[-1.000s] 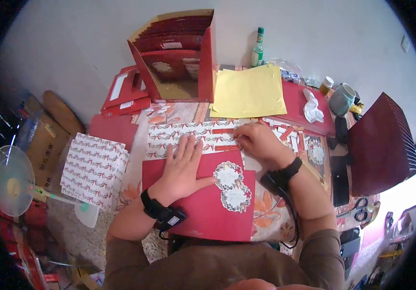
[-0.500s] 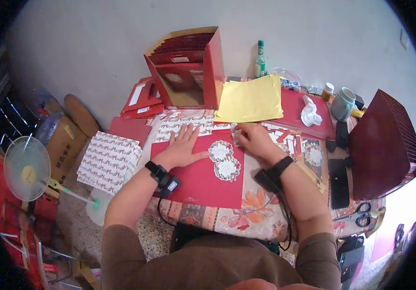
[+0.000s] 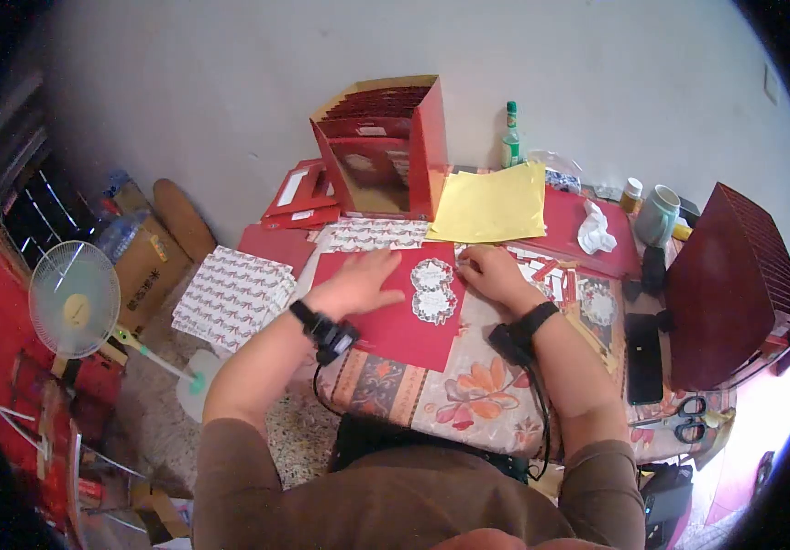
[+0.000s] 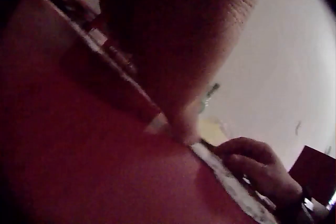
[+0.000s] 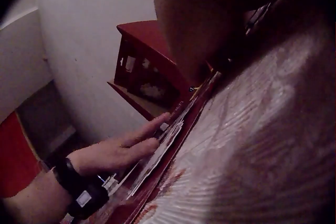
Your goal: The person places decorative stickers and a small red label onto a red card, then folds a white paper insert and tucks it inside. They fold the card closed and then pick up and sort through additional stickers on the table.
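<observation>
A red card sheet [image 3: 395, 335] lies on the table in front of the person, bearing two round wreath-shaped cut-outs [image 3: 433, 291]. Over the card's left half is the left hand [image 3: 363, 282], palm down, fingers extended and thumb pointing toward the cut-outs. The right hand [image 3: 496, 275] has curled fingers at the card's upper right corner; I cannot tell whether they pinch its edge. Beyond the card's far edge shows a wreath-patterned paper [image 3: 376, 234], mostly covered by it. In the left wrist view the right hand [image 4: 260, 169] appears beside the cut-outs.
A stack of patterned papers [image 3: 234, 298] lies left. Behind stand a red box of folders [image 3: 436, 151] and yellow sheets [image 3: 489, 203]. To the right are small red and white strips [image 3: 551, 275], a phone [image 3: 644, 357], scissors [image 3: 688, 422], a mug [image 3: 658, 215] and a large red box [image 3: 729, 293].
The red card has slid away from the body, over the patterned paper and its red strips. The left hand travelled with it, while the right hand stays near the upper right corner. The head view shifted.
</observation>
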Tool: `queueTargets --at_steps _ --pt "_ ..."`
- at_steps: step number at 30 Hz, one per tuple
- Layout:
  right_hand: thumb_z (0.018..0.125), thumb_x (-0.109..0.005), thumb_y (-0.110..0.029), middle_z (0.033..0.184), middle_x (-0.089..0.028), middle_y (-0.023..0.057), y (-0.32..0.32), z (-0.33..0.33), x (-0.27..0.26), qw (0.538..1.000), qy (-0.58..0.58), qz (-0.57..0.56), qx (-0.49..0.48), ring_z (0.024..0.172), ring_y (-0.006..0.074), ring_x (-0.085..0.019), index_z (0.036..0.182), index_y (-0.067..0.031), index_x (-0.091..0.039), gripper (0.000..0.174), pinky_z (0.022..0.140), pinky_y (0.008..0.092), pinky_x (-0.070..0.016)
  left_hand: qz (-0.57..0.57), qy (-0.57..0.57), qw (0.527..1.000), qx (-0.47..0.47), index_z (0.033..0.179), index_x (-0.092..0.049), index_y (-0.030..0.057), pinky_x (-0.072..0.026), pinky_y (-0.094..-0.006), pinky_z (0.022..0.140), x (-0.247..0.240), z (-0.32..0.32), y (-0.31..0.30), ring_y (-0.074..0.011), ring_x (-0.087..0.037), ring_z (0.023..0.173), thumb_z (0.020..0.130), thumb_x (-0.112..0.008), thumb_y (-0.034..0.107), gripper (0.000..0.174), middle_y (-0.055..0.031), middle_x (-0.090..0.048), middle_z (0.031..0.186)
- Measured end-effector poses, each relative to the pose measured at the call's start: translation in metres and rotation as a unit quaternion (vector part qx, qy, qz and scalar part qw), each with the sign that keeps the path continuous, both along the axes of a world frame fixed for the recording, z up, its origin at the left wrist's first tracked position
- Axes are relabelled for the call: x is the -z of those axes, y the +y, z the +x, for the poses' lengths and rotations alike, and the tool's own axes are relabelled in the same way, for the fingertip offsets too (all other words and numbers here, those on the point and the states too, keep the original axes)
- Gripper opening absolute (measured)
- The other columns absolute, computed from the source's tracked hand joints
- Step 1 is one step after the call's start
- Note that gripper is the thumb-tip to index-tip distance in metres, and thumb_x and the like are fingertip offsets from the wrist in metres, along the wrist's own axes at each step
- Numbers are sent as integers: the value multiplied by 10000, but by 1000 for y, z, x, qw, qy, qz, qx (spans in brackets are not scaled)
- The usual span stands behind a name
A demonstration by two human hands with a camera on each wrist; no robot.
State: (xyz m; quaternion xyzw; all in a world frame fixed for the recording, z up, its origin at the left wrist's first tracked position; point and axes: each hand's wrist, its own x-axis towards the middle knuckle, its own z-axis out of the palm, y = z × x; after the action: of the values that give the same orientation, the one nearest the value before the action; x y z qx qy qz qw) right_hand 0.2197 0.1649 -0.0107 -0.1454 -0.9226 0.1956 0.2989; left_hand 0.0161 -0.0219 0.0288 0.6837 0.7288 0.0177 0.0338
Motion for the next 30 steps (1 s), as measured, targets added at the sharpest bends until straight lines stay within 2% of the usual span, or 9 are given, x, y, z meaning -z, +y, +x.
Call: queueTargets --at_steps 4,8,11,16,20,23,26,28,30 --pt "853 -587 -272 893 -668 176 0 -2 7 1000 21 12 -10 871 346 -627 952 -72 -688 245 812 451 -468 -68 -11 997 16 1433 -308 16 -219 -555 1108 -1 45 -65 -360 -225 1408 855 -547 576 840 -240 -262 1497" --pt "888 -547 -351 946 -634 153 -3 2 0 992 -62 109 -20 921 326 -597 979 -98 -693 306 839 457 -430 -59 -22 998 20 1443 -303 26 -225 -527 1115 13 70 -108 -353 -202 1420 842 -612 526 840 -228 -267 1502" --pt "885 -552 -363 892 -636 132 1 -4 5 994 -48 101 -14 887 321 -602 958 -102 -692 305 816 466 -424 64 -53 995 54 1377 -428 45 -291 -502 1089 31 67 -127 -347 -315 1366 756 -727 456 803 -172 -363 1466" --pt "875 -572 -352 887 -636 119 -5 0 -2 992 -64 103 -20 891 305 -606 1020 -124 -689 295 841 460 -408 97 -65 989 88 1330 -488 59 -328 -439 1081 35 81 -161 -322 -362 1337 711 -762 443 778 -141 -403 1445" --pt "857 -601 -339 906 -634 109 -8 2 -3 992 -63 112 -15 905 301 -603 1049 -128 -685 297 855 461 -406 56 -89 989 104 1326 -492 75 -308 -443 1099 24 82 -176 -309 -329 1363 709 -771 304 715 -130 -387 1459" --pt "864 -592 -345 904 -632 110 -7 1 -3 994 -72 88 -9 914 304 -600 1043 -126 -690 300 861 461 -407 73 -70 989 110 1298 -524 77 -360 -426 1067 25 72 -181 -286 -396 1330 751 -711 168 585 -137 -449 1414" --pt "866 -587 -347 908 -633 113 -7 1 -3 995 -69 73 -6 918 304 -599 1041 -124 -691 302 858 461 -411 204 -102 968 107 1225 -587 69 -448 -404 980 9 63 -176 -272 -541 1204 759 -656 65 471 -136 -579 1278" --pt "867 -584 -351 928 -636 122 -6 2 -3 996 -76 56 -3 932 306 -599 1051 -125 -690 310 873 459 -407 394 -41 914 86 1117 -648 49 -530 -351 855 -23 62 -170 -270 -657 1002 721 -614 -10 402 -116 -663 1122" --pt "884 -572 -312 920 -638 145 -1 -1 2 996 -40 73 -17 925 325 -601 1063 -104 -682 296 836 429 -435 426 -69 898 82 1083 -654 25 -548 -359 807 -46 64 -164 -244 -671 972 793 -582 -21 303 -115 -681 1067"
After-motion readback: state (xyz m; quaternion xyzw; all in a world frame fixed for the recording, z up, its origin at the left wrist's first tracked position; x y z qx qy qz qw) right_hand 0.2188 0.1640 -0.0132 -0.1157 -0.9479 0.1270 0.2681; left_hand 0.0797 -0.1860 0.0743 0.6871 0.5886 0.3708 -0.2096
